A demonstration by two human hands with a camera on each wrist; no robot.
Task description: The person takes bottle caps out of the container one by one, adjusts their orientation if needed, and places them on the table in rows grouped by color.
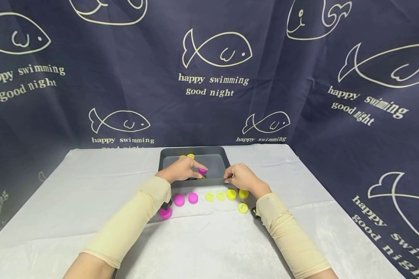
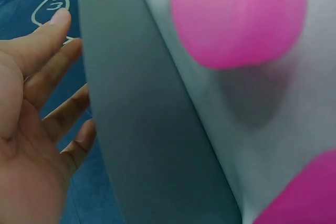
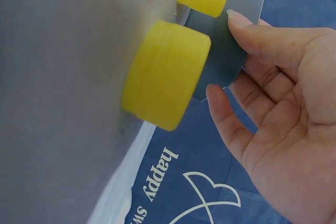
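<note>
My left hand [image 1: 182, 169] reaches over the left part of a dark grey tray [image 1: 216, 161], fingers extended. In the left wrist view its thumb and fingers are spread, with nothing between them. A magenta bottle cap [image 1: 203, 171] shows beside the left fingertips inside the tray, and a yellow cap [image 1: 201, 178] lies just below it. My right hand [image 1: 242, 176] pinches the tray's front right corner. In the right wrist view, the thumb lies in front of the tray wall [image 3: 215, 51] and fingers pass behind it.
In front of the tray, magenta caps [image 1: 179, 200] sit to the left and several yellow caps [image 1: 231, 194] to the right, under the right wrist. More yellow caps [image 1: 190, 156] lie at the tray's back left. A fish-print curtain [image 1: 213, 116] stands behind the white-covered table [image 1: 195, 248].
</note>
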